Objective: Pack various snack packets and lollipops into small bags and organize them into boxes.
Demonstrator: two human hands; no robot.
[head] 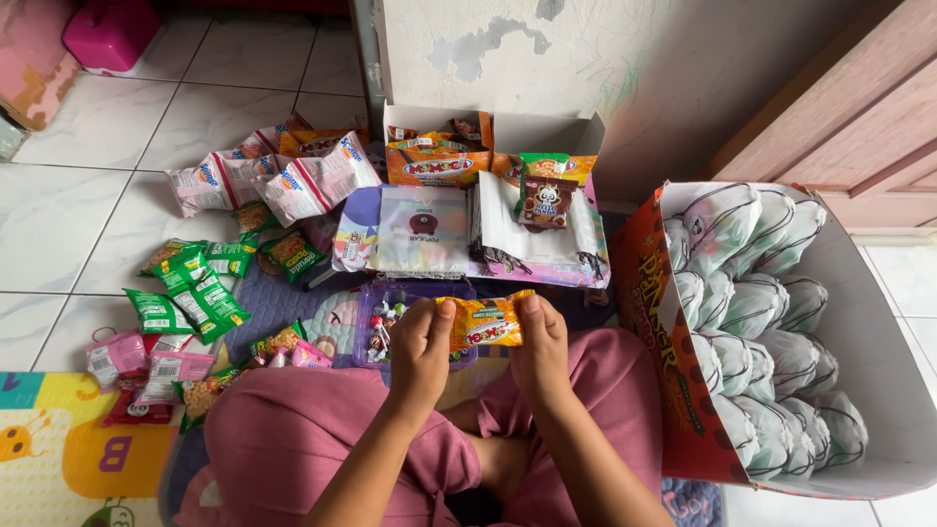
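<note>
An orange snack packet (485, 324) is gripped at its two ends, the left hand (422, 351) closed on one end and the right hand (540, 349) closed on the other; it is held above the lap, just over a purple tray of sweets (376, 317); green packets (190, 293) are scattered on the floor (78, 215); a large box of tied white bags (771, 322) is seen to the right.

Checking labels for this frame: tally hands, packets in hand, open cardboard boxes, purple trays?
Hands: 2 (left hand, right hand)
orange packet, held by both: 1
Cardboard boxes: 2 (white box, red box)
purple tray: 1
Total: 6
</note>
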